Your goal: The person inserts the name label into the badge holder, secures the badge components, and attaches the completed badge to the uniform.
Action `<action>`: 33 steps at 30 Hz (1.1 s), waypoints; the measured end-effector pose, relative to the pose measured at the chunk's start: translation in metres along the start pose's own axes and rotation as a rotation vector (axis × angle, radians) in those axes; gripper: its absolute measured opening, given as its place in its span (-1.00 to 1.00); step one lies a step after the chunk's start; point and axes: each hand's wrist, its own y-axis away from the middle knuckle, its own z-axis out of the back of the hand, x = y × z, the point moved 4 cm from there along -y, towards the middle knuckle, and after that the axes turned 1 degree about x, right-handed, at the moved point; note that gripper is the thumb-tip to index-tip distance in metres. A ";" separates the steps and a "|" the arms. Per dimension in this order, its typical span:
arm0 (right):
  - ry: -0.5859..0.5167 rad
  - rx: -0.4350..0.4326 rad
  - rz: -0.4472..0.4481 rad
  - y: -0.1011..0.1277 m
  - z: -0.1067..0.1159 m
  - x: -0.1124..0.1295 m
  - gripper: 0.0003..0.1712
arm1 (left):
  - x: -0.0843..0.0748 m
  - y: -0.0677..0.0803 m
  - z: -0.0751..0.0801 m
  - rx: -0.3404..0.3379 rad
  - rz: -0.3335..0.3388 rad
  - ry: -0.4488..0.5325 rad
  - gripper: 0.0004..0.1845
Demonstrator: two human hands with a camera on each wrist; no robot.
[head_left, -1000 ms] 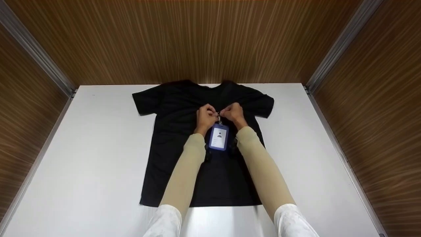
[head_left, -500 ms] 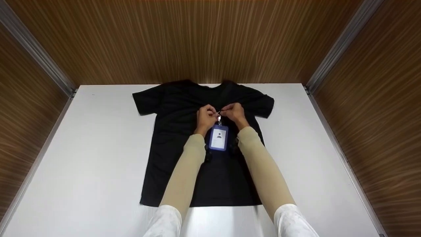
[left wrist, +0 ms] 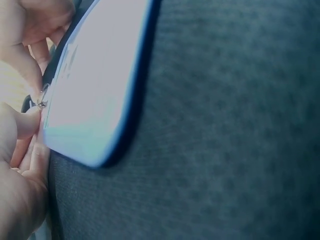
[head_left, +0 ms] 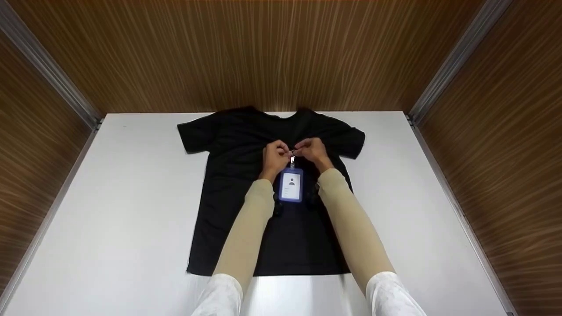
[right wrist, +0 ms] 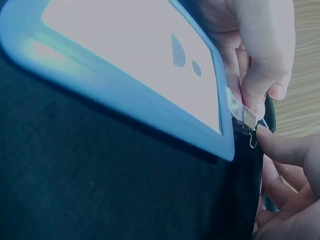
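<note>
A blue-framed ID badge (head_left: 291, 185) with a white card lies over the chest of a black T-shirt (head_left: 232, 175), spread flat. At its top is a metal clip (right wrist: 249, 118). My left hand (head_left: 275, 157) pinches this clip between thumb and fingers. Facing it, my right hand (head_left: 312, 150) pinches with thumb and fingertips right beside the clip, at a bit of dark cloth (right wrist: 270, 114). Whether that cloth is shirt fabric or a black strap, I cannot tell. The left wrist view shows both sets of fingertips meeting at the clip, partly hiding it.
The shirt lies on a white table (head_left: 123, 197). A wood-grain panel (head_left: 263, 52) rises behind, and more panels (head_left: 496, 145) stand at both sides, with grey metal strips (head_left: 461, 52) in the corners.
The badge has straightened and slid slightly down and left. The right sleeve of the shirt shifted a little. Both hands stay almost in place, still pinching at the clip.
</note>
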 end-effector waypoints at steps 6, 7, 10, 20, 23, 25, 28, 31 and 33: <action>0.000 0.023 0.033 -0.002 0.000 0.001 -0.80 | 0.001 -0.001 0.000 0.006 0.019 0.011 -0.90; 0.000 0.024 0.035 -0.002 -0.001 0.001 -0.80 | 0.001 -0.001 0.001 0.007 0.021 0.009 -0.90; 0.009 0.022 0.041 -0.002 -0.001 0.001 -0.81 | 0.002 -0.001 0.000 0.012 0.024 0.000 -0.91; 0.100 0.034 0.054 -0.002 0.000 0.004 -0.81 | 0.002 -0.001 0.000 0.011 0.022 0.016 -0.90; 0.128 0.042 0.058 -0.003 -0.001 0.005 -0.82 | 0.002 -0.001 0.000 0.007 0.012 0.014 -0.90; 0.152 0.046 0.063 -0.004 -0.001 0.005 -0.83 | 0.002 -0.001 0.000 0.008 0.007 0.014 -0.91; 0.182 0.058 0.068 -0.005 -0.002 0.005 -0.86 | 0.002 -0.001 0.000 0.011 0.012 0.015 -0.91; 0.201 0.074 0.079 -0.006 -0.003 0.005 -0.88 | 0.002 -0.001 0.000 0.014 0.019 -0.003 -0.92; 0.206 0.084 0.084 -0.006 -0.003 0.006 -0.87 | 0.001 -0.001 0.000 0.016 0.023 -0.019 -0.92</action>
